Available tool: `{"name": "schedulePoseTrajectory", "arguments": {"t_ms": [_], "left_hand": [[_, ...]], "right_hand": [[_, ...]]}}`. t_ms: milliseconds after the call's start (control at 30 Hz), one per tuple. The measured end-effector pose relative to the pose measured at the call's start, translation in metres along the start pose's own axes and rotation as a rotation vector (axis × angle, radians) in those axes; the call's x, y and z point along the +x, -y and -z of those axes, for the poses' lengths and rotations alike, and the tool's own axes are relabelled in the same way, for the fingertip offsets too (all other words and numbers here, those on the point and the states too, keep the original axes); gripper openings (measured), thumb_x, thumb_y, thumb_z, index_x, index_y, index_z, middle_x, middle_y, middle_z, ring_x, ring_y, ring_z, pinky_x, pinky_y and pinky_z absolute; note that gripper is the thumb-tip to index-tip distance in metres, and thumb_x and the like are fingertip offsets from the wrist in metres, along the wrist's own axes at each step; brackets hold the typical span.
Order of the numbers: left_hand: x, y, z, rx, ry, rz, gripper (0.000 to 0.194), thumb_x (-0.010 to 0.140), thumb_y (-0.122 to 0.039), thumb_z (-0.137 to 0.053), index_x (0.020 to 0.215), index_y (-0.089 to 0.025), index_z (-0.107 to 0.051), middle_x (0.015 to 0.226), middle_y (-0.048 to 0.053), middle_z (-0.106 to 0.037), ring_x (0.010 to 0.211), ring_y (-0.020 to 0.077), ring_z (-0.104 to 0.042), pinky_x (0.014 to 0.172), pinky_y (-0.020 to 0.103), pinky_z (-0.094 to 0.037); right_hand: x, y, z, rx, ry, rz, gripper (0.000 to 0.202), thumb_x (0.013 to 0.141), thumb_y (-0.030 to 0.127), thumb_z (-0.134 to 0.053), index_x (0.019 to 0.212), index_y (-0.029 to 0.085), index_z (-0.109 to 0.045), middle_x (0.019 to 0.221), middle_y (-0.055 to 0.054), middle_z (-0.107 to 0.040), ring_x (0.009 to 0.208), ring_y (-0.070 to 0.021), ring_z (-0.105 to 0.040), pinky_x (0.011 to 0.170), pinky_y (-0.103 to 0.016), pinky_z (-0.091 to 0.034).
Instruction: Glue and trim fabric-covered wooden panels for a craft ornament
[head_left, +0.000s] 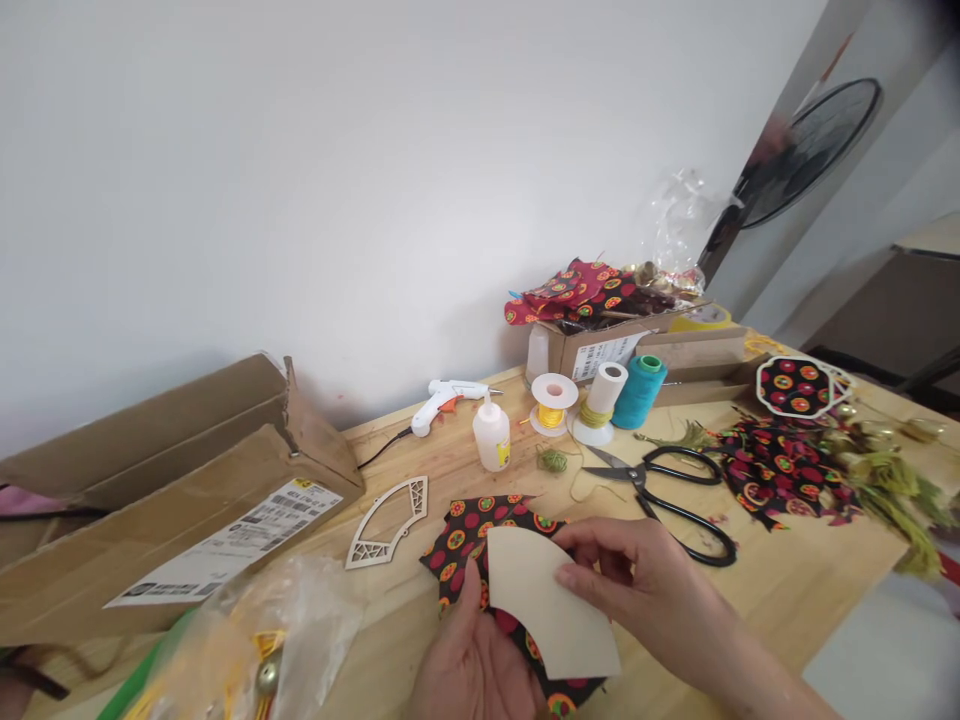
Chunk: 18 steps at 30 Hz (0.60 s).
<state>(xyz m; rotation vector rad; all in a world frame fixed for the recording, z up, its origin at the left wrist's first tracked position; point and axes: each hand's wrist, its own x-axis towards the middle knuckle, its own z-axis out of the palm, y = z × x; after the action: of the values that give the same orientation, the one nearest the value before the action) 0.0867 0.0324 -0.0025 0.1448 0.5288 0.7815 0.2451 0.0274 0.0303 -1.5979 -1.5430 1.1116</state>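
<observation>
A cream fan-shaped card (551, 600) lies over a dark cloth with red, orange and green round prints (459, 540). My left hand (476, 660) supports the cloth from below, its thumb raised along the card's left edge. On the right, my right hand (637, 580) pinches the card's upper right edge between thumb and fingers. To the left, a fan-shaped openwork frame (386, 522) rests on the table. Behind the cloth stand a clear glue bottle (492, 435) and a white glue gun (450, 400). Black-handled scissors (649, 478) lie open beyond my right hand.
Cardboard boxes stand at left (180, 520) and back right (570, 350). A yellow thread spool (553, 405), a white spool (604, 390) and a teal cone (640, 392) stand behind. Patterned scraps (787, 470) and tassels (896, 480) lie right; a plastic bag (300, 630) sits front left.
</observation>
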Motion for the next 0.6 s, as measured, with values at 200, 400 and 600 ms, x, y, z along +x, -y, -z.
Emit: {"name": "schedulePoseTrajectory", "arguments": {"t_ms": [200, 400, 600], "left_hand": [[-0.003, 0.002, -0.017, 0.01, -0.273, -0.116, 0.032, 0.083, -0.011, -0.044, 0.113, -0.017, -0.054, 0.092, 0.008, -0.071, 0.095, 0.02, -0.061, 0.092, 0.036, -0.042], [-0.009, -0.009, -0.027, 0.011, -0.474, -0.275, 0.048, 0.08, -0.004, -0.048, 0.122, -0.025, -0.044, 0.086, 0.003, -0.073, 0.078, 0.016, -0.067, 0.083, 0.028, -0.049], [-0.019, -0.01, -0.01, 0.028, -0.428, -0.262, 0.03, 0.077, -0.011, -0.054, 0.106, -0.018, -0.061, 0.084, 0.007, -0.073, 0.089, 0.0241, -0.064, 0.084, 0.032, -0.049]], "right_hand": [[0.003, 0.001, 0.003, -0.119, -0.125, 0.124, 0.017, 0.072, 0.031, -0.058, 0.085, 0.023, -0.065, 0.059, 0.004, -0.055, 0.048, -0.0084, -0.038, 0.043, -0.019, -0.031], [-0.01, -0.011, 0.002, 0.034, -0.2, 0.036, 0.049, 0.081, 0.05, -0.037, 0.049, 0.017, -0.056, 0.045, 0.003, -0.041, 0.044, -0.0084, -0.036, 0.042, -0.02, -0.029], [-0.015, -0.015, -0.048, 0.584, 0.084, 0.044, 0.059, 0.06, 0.068, -0.051, 0.088, 0.017, -0.064, 0.065, -0.004, -0.063, 0.059, -0.0171, -0.057, 0.05, -0.024, -0.043]]}}
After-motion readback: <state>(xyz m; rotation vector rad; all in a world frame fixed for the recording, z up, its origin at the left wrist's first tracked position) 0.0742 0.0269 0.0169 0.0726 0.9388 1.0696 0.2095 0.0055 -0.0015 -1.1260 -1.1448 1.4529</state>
